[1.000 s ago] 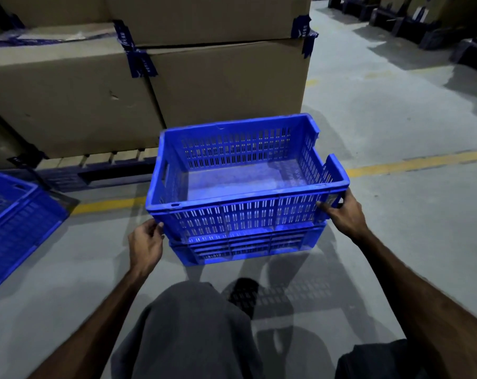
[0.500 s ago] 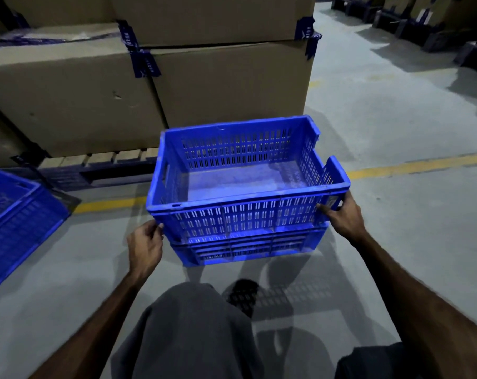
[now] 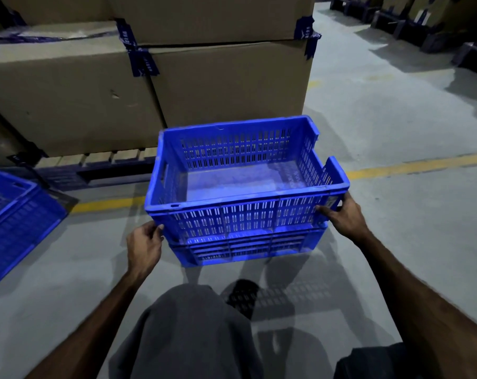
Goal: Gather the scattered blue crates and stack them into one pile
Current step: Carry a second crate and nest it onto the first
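Note:
An empty blue slatted crate (image 3: 240,214) sits nested in a second blue crate (image 3: 248,248) on the grey floor in front of me. My left hand (image 3: 144,246) holds the top crate's near left corner, fingers curled against it. At the near right corner my right hand (image 3: 341,217) grips the same crate, fingers wrapped on its wall. Another blue crate (image 3: 13,220) lies tilted on the floor at the far left, partly cut off by the frame.
Large taped cardboard boxes (image 3: 204,86) stand on a pallet (image 3: 95,165) just behind the crates. A yellow floor line (image 3: 412,166) runs left to right. My knees in grey trousers (image 3: 185,332) are below. Dark pallets (image 3: 423,31) line the far right.
The crates and both hands stay almost where they were; the view has shifted only slightly.

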A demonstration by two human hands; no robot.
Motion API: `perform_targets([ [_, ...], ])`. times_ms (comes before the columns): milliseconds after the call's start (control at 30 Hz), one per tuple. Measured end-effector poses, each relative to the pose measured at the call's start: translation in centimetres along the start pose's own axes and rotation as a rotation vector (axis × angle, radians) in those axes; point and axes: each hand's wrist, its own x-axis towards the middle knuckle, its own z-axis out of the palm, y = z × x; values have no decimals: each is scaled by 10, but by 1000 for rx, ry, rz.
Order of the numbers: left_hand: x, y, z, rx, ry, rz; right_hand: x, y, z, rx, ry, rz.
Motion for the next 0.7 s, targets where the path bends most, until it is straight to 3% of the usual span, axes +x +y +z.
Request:
perform_targets([
  [367, -2, 10, 1, -105, -29, -65, 1, 7, 7, -24, 47, 7],
  [700, 6, 0, -3, -26, -36, -85, -3, 7, 6, -51, 52, 21],
])
